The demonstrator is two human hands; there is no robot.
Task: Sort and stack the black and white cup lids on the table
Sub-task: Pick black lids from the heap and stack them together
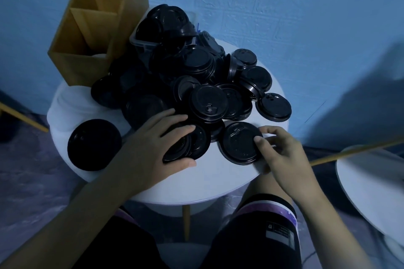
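A heap of several black cup lids (196, 85) covers the middle and back of the round white table (218, 177). My left hand (157, 144) lies over a small stack of black lids (192, 144) at the heap's near edge, fingers on top and thumb under its front rim. My right hand (282, 150) pinches the right rim of a single black lid (238, 142) lying flat near the table's front. Another stack of black lids (94, 144) stands alone at the table's left edge. White lids (72, 102) lie on the left side, dimly seen.
A wooden divided box (91, 28) stands at the back left. A clear plastic tub (142, 43) full of black lids sits behind the heap. A blue wall is behind. A second white table (371, 181) is at the right. My knees are under the table's front edge.
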